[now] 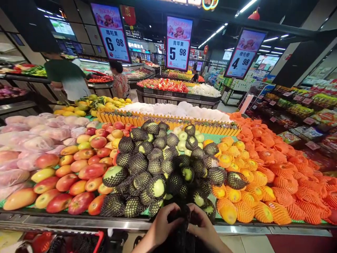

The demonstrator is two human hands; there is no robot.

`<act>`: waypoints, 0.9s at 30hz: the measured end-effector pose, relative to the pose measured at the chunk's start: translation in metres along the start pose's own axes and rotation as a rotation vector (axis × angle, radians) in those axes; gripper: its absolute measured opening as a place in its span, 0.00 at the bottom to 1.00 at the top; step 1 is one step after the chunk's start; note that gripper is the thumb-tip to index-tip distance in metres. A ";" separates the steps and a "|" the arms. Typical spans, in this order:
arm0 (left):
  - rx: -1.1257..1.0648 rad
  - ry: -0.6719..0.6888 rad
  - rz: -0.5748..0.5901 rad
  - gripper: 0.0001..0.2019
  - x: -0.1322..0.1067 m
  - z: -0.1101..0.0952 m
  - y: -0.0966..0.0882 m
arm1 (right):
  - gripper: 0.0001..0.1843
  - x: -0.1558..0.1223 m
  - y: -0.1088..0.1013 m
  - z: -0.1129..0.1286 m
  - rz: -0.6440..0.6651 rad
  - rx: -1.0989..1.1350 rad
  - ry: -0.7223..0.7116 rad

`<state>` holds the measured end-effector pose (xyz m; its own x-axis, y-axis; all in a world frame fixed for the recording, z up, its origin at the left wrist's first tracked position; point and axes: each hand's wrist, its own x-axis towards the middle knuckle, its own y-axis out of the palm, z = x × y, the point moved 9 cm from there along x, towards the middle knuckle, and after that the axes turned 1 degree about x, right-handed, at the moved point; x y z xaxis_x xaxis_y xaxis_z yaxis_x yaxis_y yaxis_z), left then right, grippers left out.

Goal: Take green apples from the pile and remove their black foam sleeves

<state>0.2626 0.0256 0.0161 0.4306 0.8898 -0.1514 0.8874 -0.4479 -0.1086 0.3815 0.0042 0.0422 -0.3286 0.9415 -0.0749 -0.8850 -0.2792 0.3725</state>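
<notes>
Both my hands are low at the front edge of a fruit stand, closed round a bundle of black foam net sleeves (181, 228). My left hand (164, 223) grips its left side and my right hand (202, 225) pinches its right side. Right behind them lies a heap of green apples in black net sleeves (158, 165). Whether a fruit sits inside the bundle is hidden.
Red-yellow mangoes (76, 175) lie to the left, oranges in orange nets (263, 175) to the right. A metal rail (79, 221) edges the stand. A red basket (97, 240) sits below left. Price signs (179, 44) hang overhead. Two people (68, 79) stand at the far left.
</notes>
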 end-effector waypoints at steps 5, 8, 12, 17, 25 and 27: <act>-0.001 -0.074 -0.014 0.11 0.009 0.000 0.016 | 0.20 -0.011 -0.035 0.010 -0.015 -0.105 -0.009; 0.041 -0.021 -0.089 0.10 0.022 -0.016 0.010 | 0.23 -0.016 -0.062 0.022 -0.125 -0.219 -0.066; 0.157 0.118 -0.151 0.11 0.059 -0.053 -0.017 | 0.21 -0.029 -0.098 0.042 -0.322 -0.213 -0.149; 0.760 0.156 -0.361 0.15 0.148 -0.097 -0.094 | 0.23 -0.046 -0.141 0.051 -0.508 -0.143 -0.103; 1.172 -0.111 -0.343 0.48 0.298 -0.082 -0.150 | 0.24 -0.033 -0.178 0.048 -0.656 -0.096 -0.120; 1.242 -0.141 -0.287 0.51 0.322 -0.082 -0.156 | 0.24 -0.025 -0.182 0.044 -0.673 -0.078 -0.118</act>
<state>0.2766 0.3888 0.0652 0.1615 0.9848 -0.0640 0.1642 -0.0908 -0.9822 0.5650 0.0399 0.0170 0.3357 0.9277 -0.1635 -0.9064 0.3654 0.2119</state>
